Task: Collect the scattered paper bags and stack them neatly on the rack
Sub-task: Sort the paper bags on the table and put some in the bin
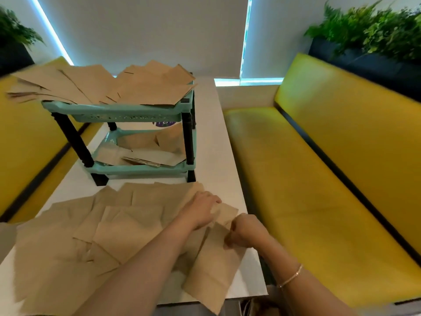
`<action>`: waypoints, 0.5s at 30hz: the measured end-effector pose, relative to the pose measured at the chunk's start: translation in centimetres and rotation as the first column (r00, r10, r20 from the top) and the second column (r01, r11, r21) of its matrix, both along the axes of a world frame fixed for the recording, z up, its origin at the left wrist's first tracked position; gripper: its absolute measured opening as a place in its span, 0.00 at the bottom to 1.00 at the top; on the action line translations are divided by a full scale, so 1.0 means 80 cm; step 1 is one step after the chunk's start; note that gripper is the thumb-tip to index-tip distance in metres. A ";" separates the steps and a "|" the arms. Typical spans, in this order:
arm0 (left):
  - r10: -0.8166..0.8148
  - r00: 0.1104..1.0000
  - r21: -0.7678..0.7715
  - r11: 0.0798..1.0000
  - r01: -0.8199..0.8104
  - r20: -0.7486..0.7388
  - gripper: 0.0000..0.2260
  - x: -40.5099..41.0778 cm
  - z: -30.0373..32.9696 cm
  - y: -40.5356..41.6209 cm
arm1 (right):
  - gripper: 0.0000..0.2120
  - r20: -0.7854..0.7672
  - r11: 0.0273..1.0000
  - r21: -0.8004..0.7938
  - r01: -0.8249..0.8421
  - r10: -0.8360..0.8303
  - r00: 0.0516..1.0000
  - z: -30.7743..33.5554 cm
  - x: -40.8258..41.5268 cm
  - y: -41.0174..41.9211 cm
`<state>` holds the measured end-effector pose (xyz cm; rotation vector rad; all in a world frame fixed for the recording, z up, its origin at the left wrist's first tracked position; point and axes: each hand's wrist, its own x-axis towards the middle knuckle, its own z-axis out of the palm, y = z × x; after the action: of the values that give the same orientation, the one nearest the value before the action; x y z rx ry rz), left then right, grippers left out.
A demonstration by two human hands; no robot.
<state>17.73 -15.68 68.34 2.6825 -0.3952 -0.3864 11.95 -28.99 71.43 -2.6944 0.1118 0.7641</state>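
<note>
**Both hands on the loose bags at the table's near edge**

Nearest the camera, flat brown paper bags (pixel 109 236) lie overlapping and askew across the near end of the white rectangular table (pixel 211 137), filling the scene from 9 o'clock to 6 o'clock. One long brown bag (pixel 214 270) at 6 o'clock hangs over the table's front edge. The right hand (pixel 247 231) has its fingers curled tight, pinching the top of that bag. The left hand (pixel 201 209), just beside it toward 11 o'clock, lies on the neighbouring bags with fingers bent down over an edge; whether it actually grips a bag cannot be told. A thin gold bracelet (pixel 291 277) circles the right wrist.

At 12 o'clock stands a 2-tier mint-green plastic rack with black legs (pixel 127 110). Its top shelf carries fanned, untidy bags (pixel 109 87) that overhang toward 9 o'clock; more lie on the lower shelf (pixel 145 147).

Yellow padded benches (pixel 319 179) flank the table, with green leafy plants (pixel 376 30) at 2 o'clock.
</note>
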 end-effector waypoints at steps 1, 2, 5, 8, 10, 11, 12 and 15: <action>-0.041 0.999 0.035 0.999 0.041 0.004 0.24 0.001 0.003 -0.007 | 0.17 -0.011 1.000 0.021 0.007 -0.007 1.000 0.011 0.005 -0.022; -0.084 0.996 0.077 0.993 0.085 -0.007 0.26 0.002 0.005 -0.013 | 0.15 -0.026 0.999 0.048 0.013 -0.012 1.000 0.019 0.008 -0.043; -0.176 0.982 0.220 0.957 0.187 -0.070 0.32 0.011 0.006 -0.023 | 0.07 -0.065 0.992 0.125 0.007 0.002 0.998 0.025 0.010 -0.093; -0.173 0.978 0.336 0.920 0.203 -0.116 0.37 0.027 0.004 -0.030 | 0.05 -0.126 0.980 0.201 -0.011 0.037 0.991 0.016 0.005 -0.118; -0.174 0.976 0.398 0.892 0.214 -0.134 0.39 0.036 0.006 -0.035 | 0.08 -0.160 0.977 0.213 -0.019 0.054 0.986 0.007 0.002 -0.124; -0.182 0.974 0.423 0.879 0.221 -0.131 0.39 0.039 0.007 -0.036 | 0.09 -0.169 0.977 0.213 -0.012 0.048 0.984 0.003 0.002 -0.126; -0.188 0.974 0.443 0.868 0.225 -0.126 0.39 0.042 0.009 -0.038 | 0.10 -0.175 0.977 0.212 0.004 0.034 0.984 -0.001 0.003 -0.129; -0.185 0.975 0.464 0.858 0.220 -0.119 0.38 0.048 0.014 -0.042 | 0.04 -0.198 0.975 0.212 0.062 -0.019 0.980 -0.005 0.011 -0.145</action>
<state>21.55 -19.03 69.49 3.0984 -0.6377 -0.7220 12.82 -40.58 71.03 -2.4005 0.1219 0.9671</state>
